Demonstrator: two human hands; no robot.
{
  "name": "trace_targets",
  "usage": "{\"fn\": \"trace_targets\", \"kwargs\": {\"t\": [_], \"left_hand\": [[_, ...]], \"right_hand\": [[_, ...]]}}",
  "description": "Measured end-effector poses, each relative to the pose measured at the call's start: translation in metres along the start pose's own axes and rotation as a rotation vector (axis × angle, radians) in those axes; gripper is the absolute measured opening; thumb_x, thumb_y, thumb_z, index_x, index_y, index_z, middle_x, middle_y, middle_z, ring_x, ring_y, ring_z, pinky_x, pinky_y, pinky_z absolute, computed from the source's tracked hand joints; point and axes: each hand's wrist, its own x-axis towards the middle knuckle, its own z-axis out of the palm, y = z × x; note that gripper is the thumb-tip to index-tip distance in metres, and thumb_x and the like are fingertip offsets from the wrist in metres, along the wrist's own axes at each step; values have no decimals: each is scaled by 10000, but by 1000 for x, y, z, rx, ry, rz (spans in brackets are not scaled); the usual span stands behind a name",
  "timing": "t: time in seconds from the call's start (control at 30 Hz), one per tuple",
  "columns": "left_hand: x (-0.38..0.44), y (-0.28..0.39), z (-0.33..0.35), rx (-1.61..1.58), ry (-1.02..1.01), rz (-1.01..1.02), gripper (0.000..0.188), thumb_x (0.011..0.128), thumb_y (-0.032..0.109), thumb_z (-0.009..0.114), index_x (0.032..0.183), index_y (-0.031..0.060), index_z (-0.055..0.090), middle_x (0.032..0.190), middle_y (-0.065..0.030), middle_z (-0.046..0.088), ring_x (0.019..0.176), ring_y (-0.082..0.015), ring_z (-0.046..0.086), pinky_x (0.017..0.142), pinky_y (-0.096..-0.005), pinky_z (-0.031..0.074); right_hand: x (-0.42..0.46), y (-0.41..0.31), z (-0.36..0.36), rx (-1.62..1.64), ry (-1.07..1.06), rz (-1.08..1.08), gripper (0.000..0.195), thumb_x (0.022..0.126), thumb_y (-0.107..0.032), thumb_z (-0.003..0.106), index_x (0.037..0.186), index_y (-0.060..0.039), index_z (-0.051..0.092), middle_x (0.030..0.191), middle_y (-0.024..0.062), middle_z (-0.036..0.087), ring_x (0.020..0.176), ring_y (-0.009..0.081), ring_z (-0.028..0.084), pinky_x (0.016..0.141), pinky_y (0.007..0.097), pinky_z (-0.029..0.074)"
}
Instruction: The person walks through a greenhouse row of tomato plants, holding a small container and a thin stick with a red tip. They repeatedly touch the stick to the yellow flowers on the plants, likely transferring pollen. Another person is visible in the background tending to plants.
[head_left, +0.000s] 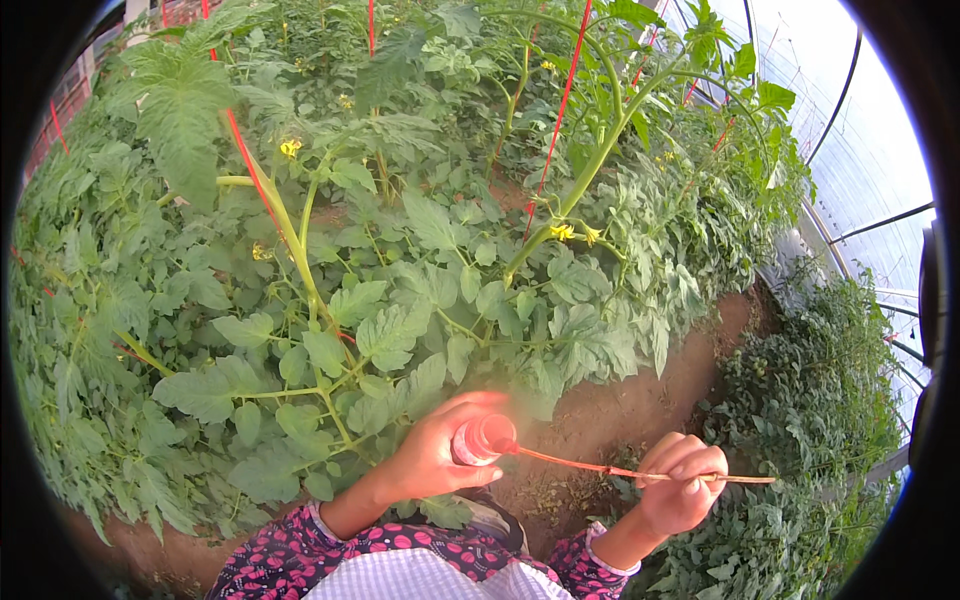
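My left hand (450, 442) is wrapped around a small jar (480, 441) that looks reddish, its round end facing up. In my right hand (684, 480) is a thin stick (622, 472), pinched between thumb and fingers near its outer end. The stick's reddish tip lies at the jar's rim; whether it touches the rim cannot be told. Tomato plants stand before me, with yellow flowers (562, 232) on a thick stem at centre right and another yellow flower (290, 148) at upper left.
Red strings (562, 105) run up along the tomato stems (289, 232). Broad leaves (391, 334) reach close to my left hand. A soil path (637, 409) runs between the plants and a lower leafy row (795, 420) at right. Clear greenhouse film (877, 127) on dark ribs rises behind.
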Motion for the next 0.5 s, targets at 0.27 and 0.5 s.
{"fn": "trace_targets", "kwargs": {"t": [0.27, 0.5], "left_hand": [[-12, -13, 23, 289, -215, 19, 550, 637, 174, 819, 1126, 60, 593, 1310, -139, 523, 1225, -318, 496, 994, -409, 420], [16, -13, 71, 279, -328, -2, 522, 665, 191, 821, 1127, 83, 602, 1311, -126, 530, 1250, -307, 476, 1005, -411, 407]], "right_hand": [[-21, -17, 1, -388, -339, 180, 97, 725, -48, 624, 772, 36, 612, 682, 135, 634, 573, 256, 605, 539, 333, 481], [-12, -1, -39, -392, -591, 276, 86, 738, -27, 582, 809, 20, 594, 722, 117, 630, 593, 254, 594, 545, 336, 466]]}}
